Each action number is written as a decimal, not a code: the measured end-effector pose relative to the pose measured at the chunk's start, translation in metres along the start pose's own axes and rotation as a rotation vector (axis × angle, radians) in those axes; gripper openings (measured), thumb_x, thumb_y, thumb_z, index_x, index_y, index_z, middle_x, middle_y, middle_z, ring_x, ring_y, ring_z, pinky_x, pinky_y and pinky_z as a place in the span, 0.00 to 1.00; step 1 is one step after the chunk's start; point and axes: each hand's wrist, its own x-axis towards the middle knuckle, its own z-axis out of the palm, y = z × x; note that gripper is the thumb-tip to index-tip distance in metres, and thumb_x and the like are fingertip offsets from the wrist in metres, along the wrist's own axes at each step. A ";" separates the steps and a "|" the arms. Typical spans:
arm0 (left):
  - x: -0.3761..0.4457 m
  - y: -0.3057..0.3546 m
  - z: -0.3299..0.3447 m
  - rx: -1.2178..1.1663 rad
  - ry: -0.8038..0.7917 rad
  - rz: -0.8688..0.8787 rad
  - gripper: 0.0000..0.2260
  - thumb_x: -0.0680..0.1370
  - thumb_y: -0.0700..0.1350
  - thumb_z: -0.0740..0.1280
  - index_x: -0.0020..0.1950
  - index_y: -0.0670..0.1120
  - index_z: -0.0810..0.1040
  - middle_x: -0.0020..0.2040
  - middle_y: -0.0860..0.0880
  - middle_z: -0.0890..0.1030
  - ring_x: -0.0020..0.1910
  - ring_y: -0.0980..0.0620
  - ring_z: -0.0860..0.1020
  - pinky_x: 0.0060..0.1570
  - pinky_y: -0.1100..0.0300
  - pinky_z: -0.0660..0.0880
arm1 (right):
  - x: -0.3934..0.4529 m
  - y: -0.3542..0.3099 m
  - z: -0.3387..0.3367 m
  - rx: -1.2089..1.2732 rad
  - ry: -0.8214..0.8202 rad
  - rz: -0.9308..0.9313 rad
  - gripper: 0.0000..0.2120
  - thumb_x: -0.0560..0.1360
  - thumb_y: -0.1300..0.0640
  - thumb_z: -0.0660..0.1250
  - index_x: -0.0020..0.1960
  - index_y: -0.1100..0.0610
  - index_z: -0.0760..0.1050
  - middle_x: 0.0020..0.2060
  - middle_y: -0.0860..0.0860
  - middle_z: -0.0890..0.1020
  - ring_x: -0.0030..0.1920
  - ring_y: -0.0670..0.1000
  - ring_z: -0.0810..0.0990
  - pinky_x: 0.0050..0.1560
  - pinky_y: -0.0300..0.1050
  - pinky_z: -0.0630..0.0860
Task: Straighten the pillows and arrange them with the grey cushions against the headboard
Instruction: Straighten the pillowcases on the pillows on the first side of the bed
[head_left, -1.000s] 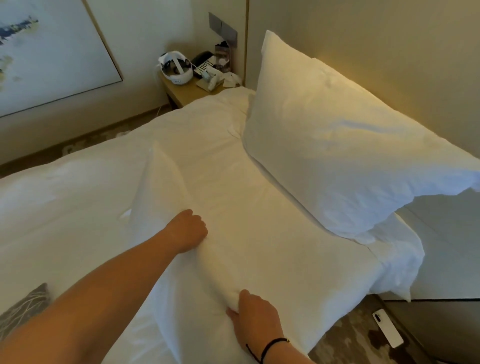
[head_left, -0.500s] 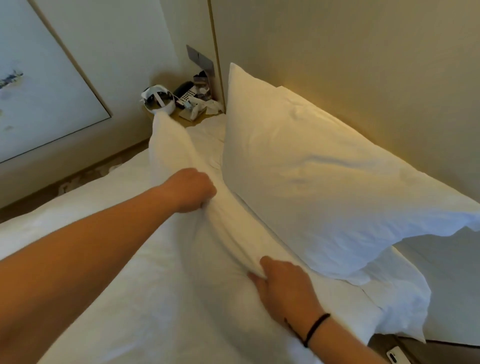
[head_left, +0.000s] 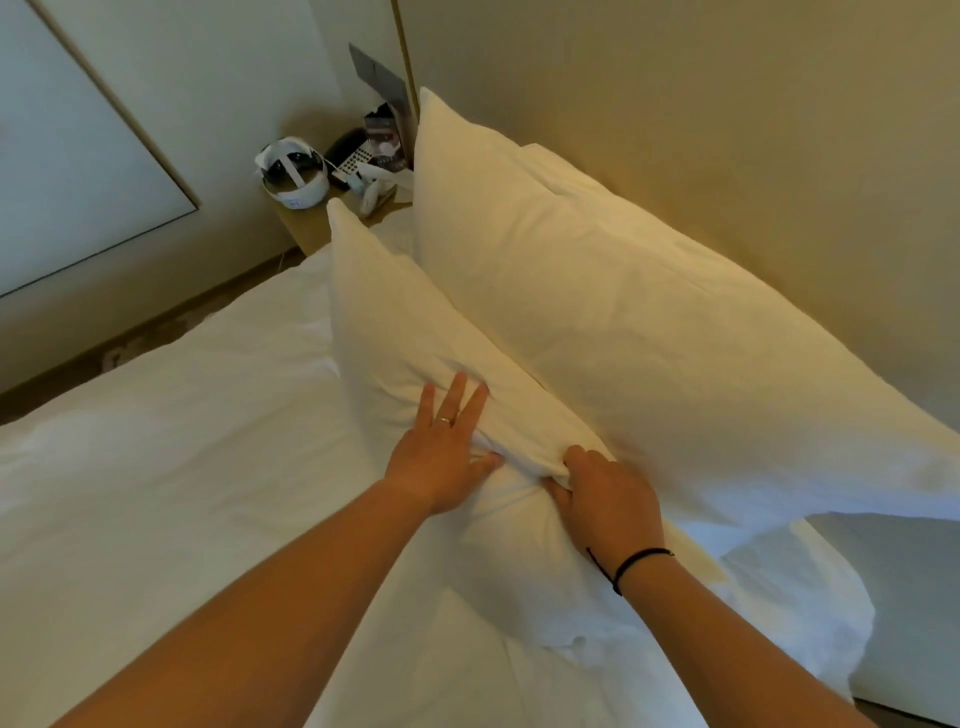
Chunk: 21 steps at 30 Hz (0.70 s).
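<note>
Two white pillows stand on the bed. The back pillow (head_left: 649, 322) leans against the beige headboard (head_left: 727, 130). The front pillow (head_left: 410, 322) stands on edge in front of it, leaning toward it. My left hand (head_left: 441, 452) lies flat on the front pillow's near face, fingers spread and straight. My right hand (head_left: 608, 499) grips the front pillow's top edge, fingers curled into the bunched fabric. No grey cushion is in view.
White bedding (head_left: 156, 493) covers the bed to the left. A wooden nightstand (head_left: 306, 228) at the far corner carries a white headset (head_left: 293, 174), a phone (head_left: 350, 156) and small items. A framed picture (head_left: 67, 145) hangs on the left wall.
The front pillow has been raised from flat on the bed to standing on edge against the back pillow. My left hand let go of it and now lies flat on its face.
</note>
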 end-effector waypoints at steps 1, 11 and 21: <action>-0.001 0.001 -0.001 -0.017 0.000 -0.003 0.40 0.76 0.69 0.57 0.77 0.62 0.34 0.78 0.59 0.31 0.78 0.47 0.35 0.72 0.47 0.61 | 0.001 -0.001 -0.002 -0.014 -0.015 0.003 0.15 0.79 0.39 0.57 0.49 0.51 0.70 0.37 0.49 0.78 0.34 0.54 0.76 0.31 0.45 0.67; -0.141 -0.059 0.059 -0.353 -0.081 -0.261 0.37 0.79 0.59 0.63 0.78 0.63 0.41 0.80 0.57 0.38 0.77 0.49 0.59 0.65 0.49 0.71 | -0.057 -0.097 -0.017 -0.118 0.138 -0.214 0.27 0.72 0.45 0.72 0.65 0.57 0.73 0.63 0.61 0.74 0.61 0.64 0.74 0.59 0.59 0.73; -0.444 -0.201 0.195 -0.504 -0.273 -1.079 0.33 0.81 0.58 0.59 0.81 0.53 0.48 0.81 0.47 0.45 0.78 0.43 0.55 0.72 0.46 0.64 | -0.201 -0.283 0.123 -0.261 -0.586 -0.806 0.32 0.78 0.39 0.57 0.78 0.48 0.52 0.77 0.55 0.58 0.75 0.56 0.60 0.74 0.52 0.58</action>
